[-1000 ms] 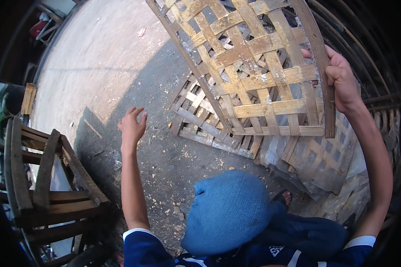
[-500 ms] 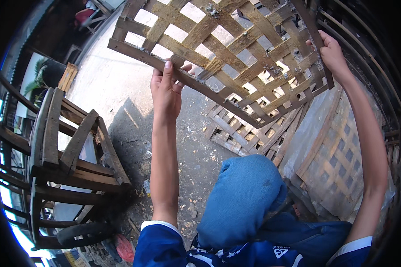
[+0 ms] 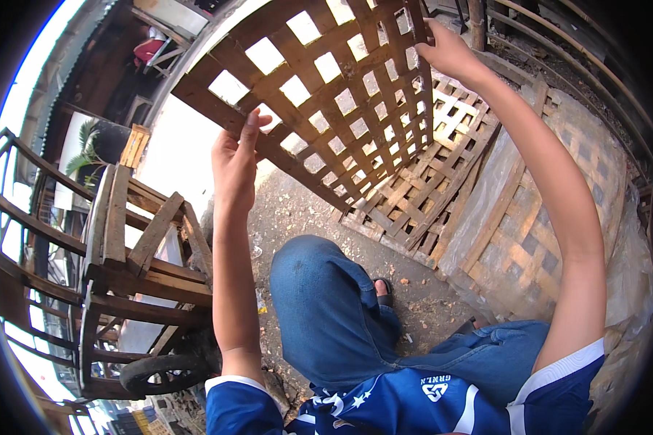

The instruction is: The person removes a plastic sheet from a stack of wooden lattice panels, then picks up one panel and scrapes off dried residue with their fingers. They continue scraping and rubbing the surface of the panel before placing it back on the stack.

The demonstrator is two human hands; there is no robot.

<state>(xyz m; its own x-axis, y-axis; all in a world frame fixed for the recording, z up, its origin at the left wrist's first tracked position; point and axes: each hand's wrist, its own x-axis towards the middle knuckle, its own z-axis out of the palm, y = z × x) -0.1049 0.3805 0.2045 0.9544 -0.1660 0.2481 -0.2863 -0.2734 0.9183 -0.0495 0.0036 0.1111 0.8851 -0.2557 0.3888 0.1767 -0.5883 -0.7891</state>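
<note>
Between my hands a woven wooden lattice panel point(image 3: 319, 90) stands tilted, its lower edge near other panels on the ground. My left hand point(image 3: 236, 156) grips its left edge strip, with the thumb lying over the wood. At its upper right edge, my right hand point(image 3: 448, 52) is closed round the frame; some of those fingers are hidden behind it. Below and to the right lies a stack of lattice panels point(image 3: 450, 167), partly covered by the held one.
Another lattice panel under clear plastic sheet point(image 3: 544, 210) lies at the right. A wooden cart-like frame point(image 3: 152, 286) with a black wheel point(image 3: 163, 375) stands at the left. Bamboo rails point(image 3: 573, 51) run along the upper right. My bent knee point(image 3: 308, 283) is in front.
The lattice panel has swung to a steeper tilt, and its lower edge has come down toward the stack. Both hands have shifted left in view, still holding it.
</note>
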